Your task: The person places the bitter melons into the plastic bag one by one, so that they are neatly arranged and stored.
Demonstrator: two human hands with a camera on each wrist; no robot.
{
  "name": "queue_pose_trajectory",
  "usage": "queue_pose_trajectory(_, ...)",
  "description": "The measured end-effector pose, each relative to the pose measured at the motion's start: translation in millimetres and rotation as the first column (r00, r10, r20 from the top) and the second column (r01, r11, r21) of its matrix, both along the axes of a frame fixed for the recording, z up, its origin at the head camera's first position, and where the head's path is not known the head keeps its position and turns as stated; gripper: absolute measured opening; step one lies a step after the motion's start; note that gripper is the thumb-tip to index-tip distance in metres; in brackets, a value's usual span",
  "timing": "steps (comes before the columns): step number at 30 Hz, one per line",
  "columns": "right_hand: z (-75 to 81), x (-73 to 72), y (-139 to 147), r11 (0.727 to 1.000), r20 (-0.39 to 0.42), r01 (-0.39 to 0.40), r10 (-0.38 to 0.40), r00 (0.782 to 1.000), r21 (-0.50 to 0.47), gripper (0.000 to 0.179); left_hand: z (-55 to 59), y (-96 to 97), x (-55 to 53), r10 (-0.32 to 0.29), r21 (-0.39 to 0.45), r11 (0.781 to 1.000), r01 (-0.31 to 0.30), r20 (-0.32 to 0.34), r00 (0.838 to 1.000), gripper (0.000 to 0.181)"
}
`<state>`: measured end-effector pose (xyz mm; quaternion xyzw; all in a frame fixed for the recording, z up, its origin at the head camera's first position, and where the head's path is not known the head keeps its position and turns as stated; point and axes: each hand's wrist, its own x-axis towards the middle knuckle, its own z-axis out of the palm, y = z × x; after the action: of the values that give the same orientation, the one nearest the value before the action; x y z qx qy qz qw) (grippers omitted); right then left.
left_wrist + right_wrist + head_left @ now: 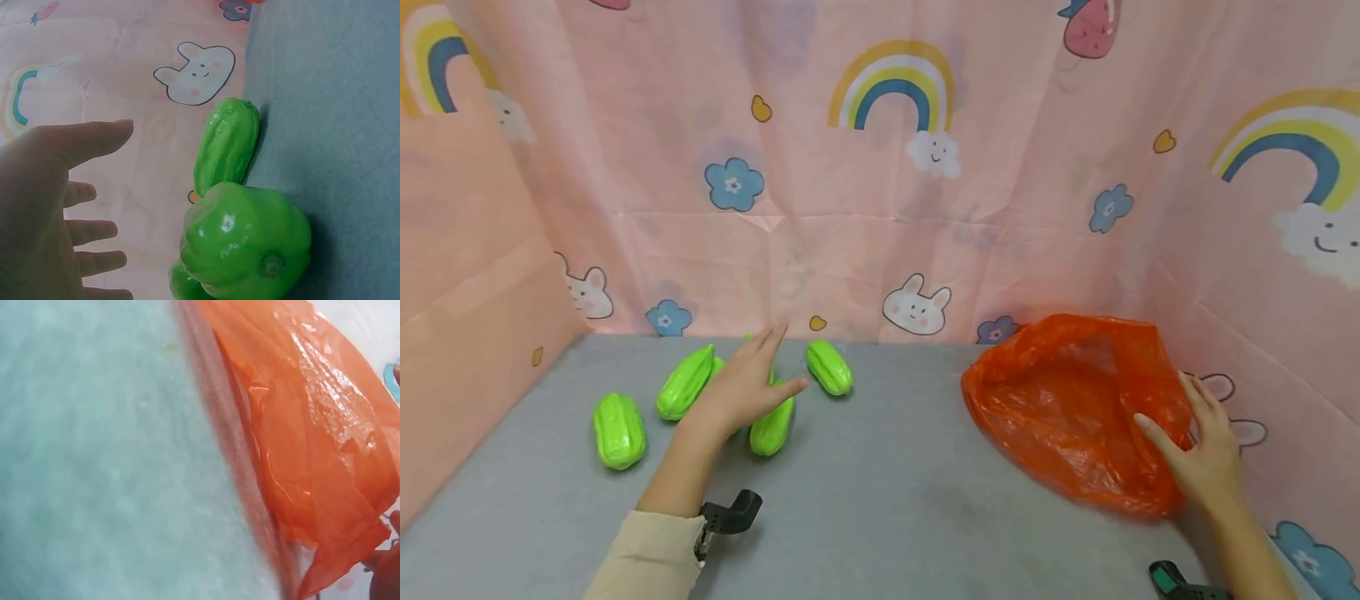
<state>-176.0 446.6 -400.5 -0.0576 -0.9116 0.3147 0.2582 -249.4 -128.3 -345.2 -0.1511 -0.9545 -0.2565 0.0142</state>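
My left hand hovers with its fingers spread over several glossy green ribbed gourds, holding nothing. Partly behind that hand is one gourd; another gourd lies to its right, near the back cloth. To the left are a long gourd and a blocky gourd. In the left wrist view, a rounded gourd is close by, below the thumb. A crinkled orange-red plastic bag stands at the right, its mouth spread wide. My right hand is at the bag's right side, thumb and fingers apart, thumb over the plastic.
The grey tabletop runs back to a pink patterned cloth, which hangs behind and on both sides. Each wrist wears a black camera mount, such as the left mount.
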Motion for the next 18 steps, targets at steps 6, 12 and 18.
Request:
queue_pose_trajectory(6, -18.5, 0.3, 2.9, 0.995, 0.085, 0.014, -0.005, 0.996, -0.103, 0.084, -2.3, 1.0, 1.0, -0.020, -0.024, 0.999, 0.020, 0.024, 1.000, 0.084)
queue_pose_trajectory(12, -25.4, -1.4, 2.6, 0.993, 0.080, -0.045, 0.053, 0.995, -0.107, 0.082, -7.2, 2.3, -1.2, -0.023, -0.041, 0.999, 0.026, 0.054, 0.998, 0.079)
queue_pose_trajectory(18, -29.5, -4.7, -6.7, 0.990, 0.052, -0.084, 0.090, 0.995, -0.118, 0.078, -9.8, 4.1, -3.7, -0.025, -0.063, 0.998, 0.030, 0.078, 0.997, 0.070)
